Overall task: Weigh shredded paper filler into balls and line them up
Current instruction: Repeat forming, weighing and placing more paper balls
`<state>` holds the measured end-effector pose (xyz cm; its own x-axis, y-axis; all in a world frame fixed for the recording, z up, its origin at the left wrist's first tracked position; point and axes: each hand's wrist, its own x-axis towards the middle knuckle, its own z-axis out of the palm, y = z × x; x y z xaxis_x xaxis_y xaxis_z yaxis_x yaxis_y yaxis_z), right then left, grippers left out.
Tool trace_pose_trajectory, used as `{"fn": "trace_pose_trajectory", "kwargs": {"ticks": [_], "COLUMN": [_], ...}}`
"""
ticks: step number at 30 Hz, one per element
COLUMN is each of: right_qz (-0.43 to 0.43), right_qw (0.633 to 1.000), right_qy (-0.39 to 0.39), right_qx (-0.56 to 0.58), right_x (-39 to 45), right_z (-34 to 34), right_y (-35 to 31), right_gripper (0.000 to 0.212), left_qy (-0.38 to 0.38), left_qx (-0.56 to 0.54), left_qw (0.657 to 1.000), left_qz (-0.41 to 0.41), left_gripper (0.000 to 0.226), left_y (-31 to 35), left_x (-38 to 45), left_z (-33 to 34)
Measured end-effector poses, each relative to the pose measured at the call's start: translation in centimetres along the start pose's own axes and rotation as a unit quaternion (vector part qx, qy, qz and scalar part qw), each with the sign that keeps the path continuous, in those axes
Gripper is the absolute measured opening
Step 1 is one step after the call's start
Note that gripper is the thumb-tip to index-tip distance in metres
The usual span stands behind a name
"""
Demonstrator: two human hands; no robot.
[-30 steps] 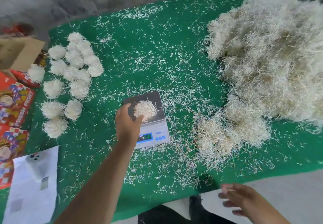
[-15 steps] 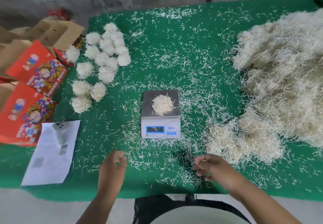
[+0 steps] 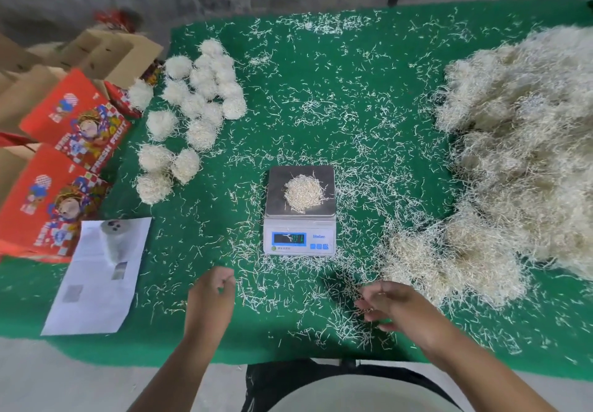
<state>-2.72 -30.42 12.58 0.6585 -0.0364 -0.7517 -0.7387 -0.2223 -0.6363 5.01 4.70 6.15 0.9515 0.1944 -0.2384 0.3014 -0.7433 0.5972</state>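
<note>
A small white digital scale (image 3: pixel 299 237) sits mid-table with a round wad of shredded paper (image 3: pixel 303 192) on its steel pan. Several finished paper balls (image 3: pixel 199 103) lie in rows at the back left. A big heap of loose shredded paper (image 3: pixel 526 142) fills the right side, with a smaller clump (image 3: pixel 449 260) in front of it. My left hand (image 3: pixel 210 299) hovers near the front edge, fingers loosely curled, holding nothing. My right hand (image 3: pixel 390 305) hovers over scattered strands right of the scale; whether its relaxed fingers pinch a few strands is unclear.
Green felt (image 3: pixel 353 90) strewn with loose strands covers the table. A white sheet of paper (image 3: pixel 99 276) lies at the front left. Red fruit boxes (image 3: pixel 64 154) and open cardboard cartons (image 3: pixel 96 55) stand beyond the left edge.
My left hand let go of the wad on the scale and drew back to the front edge. My right hand came up over the table. The view shifted left.
</note>
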Motion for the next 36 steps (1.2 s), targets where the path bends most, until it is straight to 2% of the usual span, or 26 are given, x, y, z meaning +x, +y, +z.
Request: {"fn": "trace_pose_trajectory", "kwargs": {"ticks": [4, 7, 8, 10, 13, 17, 20, 23, 27, 29, 31, 32, 33, 35, 36], "right_qz": [-0.03, -0.077, -0.098, -0.161, -0.265, -0.269, -0.273, -0.319, -0.364, -0.374, -0.339, -0.316, -0.293, -0.24, -0.239], "right_qw": [0.999, 0.994, 0.99, 0.977, 0.924, 0.896, 0.875, 0.869, 0.863, 0.871, 0.878, 0.883, 0.89, 0.907, 0.914], "right_qy": [0.037, 0.076, 0.087, 0.115, 0.173, 0.184, 0.196, 0.208, 0.167, 0.116, 0.059, 0.016, -0.015, 0.007, 0.038], "right_qx": [-0.012, -0.035, -0.044, -0.082, -0.213, -0.3, -0.348, -0.317, -0.306, -0.297, -0.333, -0.348, -0.35, -0.346, -0.326], "right_x": [0.6, 2.5, 3.5, 6.2, 11.5, 18.9, 22.9, 24.1, 22.5, 21.5, 20.6, 20.1, 19.8, 19.5, 19.2], "right_z": [0.0, 0.6, 1.1, 2.1, 4.0, 6.2, 7.5, 9.2, 12.6, 14.0, 14.6, 15.3, 15.7, 17.1, 17.1], "right_y": [-0.6, -2.7, -3.8, -6.6, -10.5, -13.6, -13.3, -11.3, -7.5, -5.4, -4.3, -4.2, -4.7, -7.1, -8.5], "right_gripper": [0.016, 0.013, 0.017, 0.04, 0.064, 0.075, 0.074, 0.077, 0.087, 0.084, 0.078, 0.071, 0.056, 0.014, 0.018], "left_qy": [-0.031, -0.029, -0.022, -0.002, 0.027, 0.048, 0.075, 0.081, 0.094, 0.102, 0.104, 0.105, 0.105, 0.1, 0.097], "left_qx": [0.034, 0.069, 0.077, 0.097, 0.148, 0.172, 0.217, 0.237, 0.246, 0.245, 0.239, 0.236, 0.235, 0.234, 0.235], "left_qw": [0.999, 0.997, 0.997, 0.994, 0.983, 0.977, 0.968, 0.964, 0.96, 0.958, 0.96, 0.961, 0.961, 0.962, 0.962], "left_qz": [0.011, 0.015, 0.021, 0.044, 0.101, 0.114, 0.1, 0.093, 0.097, 0.103, 0.101, 0.099, 0.099, 0.098, 0.096], "left_gripper": [0.02, 0.029, 0.031, 0.033, 0.039, 0.046, 0.048, 0.05, 0.049, 0.048, 0.048, 0.048, 0.048, 0.047, 0.047], "left_y": [-0.7, -1.6, -1.9, -2.3, -1.6, 1.4, 1.6, 0.9, 0.8, 0.7, 0.6, 0.6, 0.6, 0.8, 0.9], "left_x": [3.5, 8.6, 10.7, 15.4, 22.4, 28.5, 29.8, 30.4, 30.6, 30.6, 30.6, 30.6, 30.5, 30.3, 30.3], "left_z": [2.4, 4.5, 5.1, 6.3, 8.0, 10.5, 11.9, 12.4, 12.6, 12.6, 12.6, 12.7, 12.7, 12.7, 12.6]}}
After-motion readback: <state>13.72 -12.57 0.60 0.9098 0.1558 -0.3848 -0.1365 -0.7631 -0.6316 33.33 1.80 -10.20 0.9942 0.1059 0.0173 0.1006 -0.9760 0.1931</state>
